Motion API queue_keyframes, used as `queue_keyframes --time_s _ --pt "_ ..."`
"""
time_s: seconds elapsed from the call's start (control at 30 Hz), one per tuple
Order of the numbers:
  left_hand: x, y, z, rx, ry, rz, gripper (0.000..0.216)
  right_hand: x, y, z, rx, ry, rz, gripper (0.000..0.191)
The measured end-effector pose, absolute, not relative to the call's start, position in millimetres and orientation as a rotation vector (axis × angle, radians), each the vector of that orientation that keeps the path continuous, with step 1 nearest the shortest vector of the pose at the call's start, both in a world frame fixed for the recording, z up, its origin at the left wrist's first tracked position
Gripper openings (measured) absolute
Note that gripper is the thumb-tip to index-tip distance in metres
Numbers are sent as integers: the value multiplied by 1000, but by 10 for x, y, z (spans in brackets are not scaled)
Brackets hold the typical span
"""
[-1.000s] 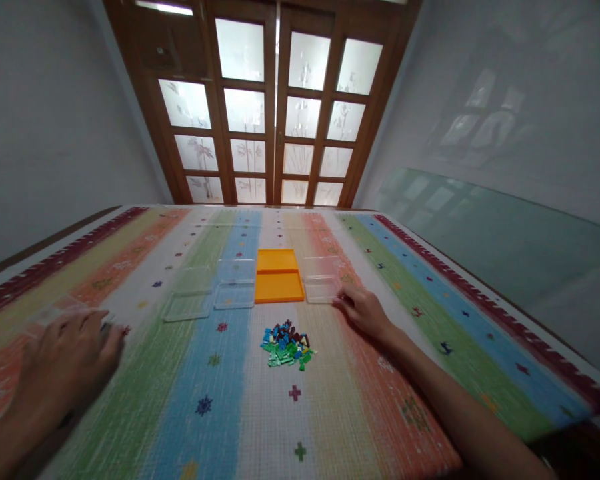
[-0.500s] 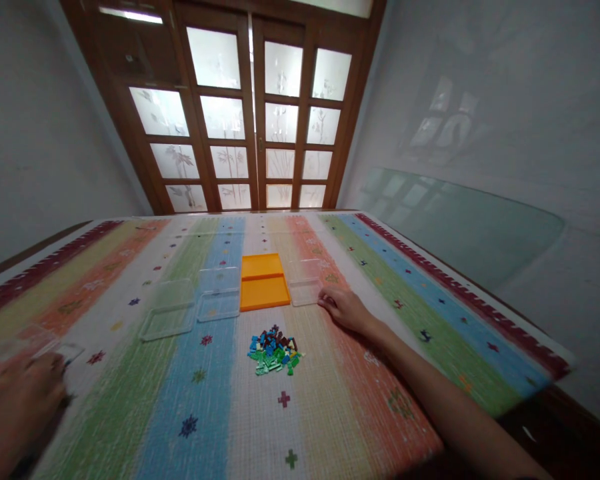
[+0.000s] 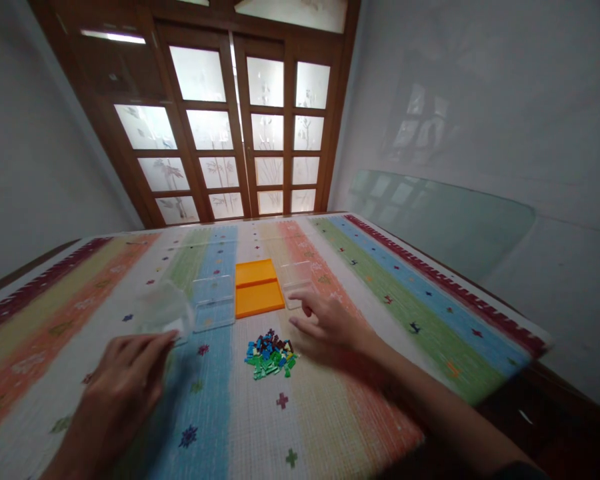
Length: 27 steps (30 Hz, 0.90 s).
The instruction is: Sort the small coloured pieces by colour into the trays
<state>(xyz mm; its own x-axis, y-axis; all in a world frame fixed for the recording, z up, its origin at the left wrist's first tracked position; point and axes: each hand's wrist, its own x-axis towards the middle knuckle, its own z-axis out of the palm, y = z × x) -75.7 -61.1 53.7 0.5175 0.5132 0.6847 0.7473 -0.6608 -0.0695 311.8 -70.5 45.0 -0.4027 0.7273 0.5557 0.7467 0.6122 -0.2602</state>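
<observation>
A small heap of blue, green and dark red bricks (image 3: 269, 354) lies in the middle of the striped tablecloth (image 3: 360, 293). My right hand (image 3: 325, 323) hovers just right of the heap, fingers spread and empty. My left hand (image 3: 130, 375) reaches toward the near corner of a clear plastic box (image 3: 163, 310) at the left, its fingers stretched out and touching or nearly touching the box. Behind the heap stand an orange tray (image 3: 257, 295), a second clear box (image 3: 213, 303) to its left and a third clear box (image 3: 297, 285) to its right.
The table's right edge (image 3: 480, 320) drops off beside a wall with a glass sheet (image 3: 440, 220) leaning on it. A wooden door with frosted panes (image 3: 230, 133) stands beyond the far end of the table.
My right hand has left the right clear box and moved nearer, beside the bricks. My left hand has come in from the far left to the left clear box. The view has shifted.
</observation>
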Motion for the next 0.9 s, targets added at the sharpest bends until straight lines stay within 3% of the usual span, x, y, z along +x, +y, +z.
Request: queue_keyframes --time_s 0.1,0.27,0.4,0.67,0.9 --pt "-61 -801 645 -2528 -772 -991 29 2782 -873 556 -909 -2287 -208 27" --pt "470 -850 628 -2607 -609 -1088 25 2544 -998 602 -903 -2294 -404 20" --pt "573 -813 617 -2608 -575 -1161 21 2644 -1003 594 -941 -2242 -435 29" --pt "69 -552 685 -2502 -712 -1019 25 3459 -813 468 -1245 -2098 -336 21" --pt "-816 -144 419 -2499 -1044 -875 24 4076 -718 242 -1601 -1898 85 24"
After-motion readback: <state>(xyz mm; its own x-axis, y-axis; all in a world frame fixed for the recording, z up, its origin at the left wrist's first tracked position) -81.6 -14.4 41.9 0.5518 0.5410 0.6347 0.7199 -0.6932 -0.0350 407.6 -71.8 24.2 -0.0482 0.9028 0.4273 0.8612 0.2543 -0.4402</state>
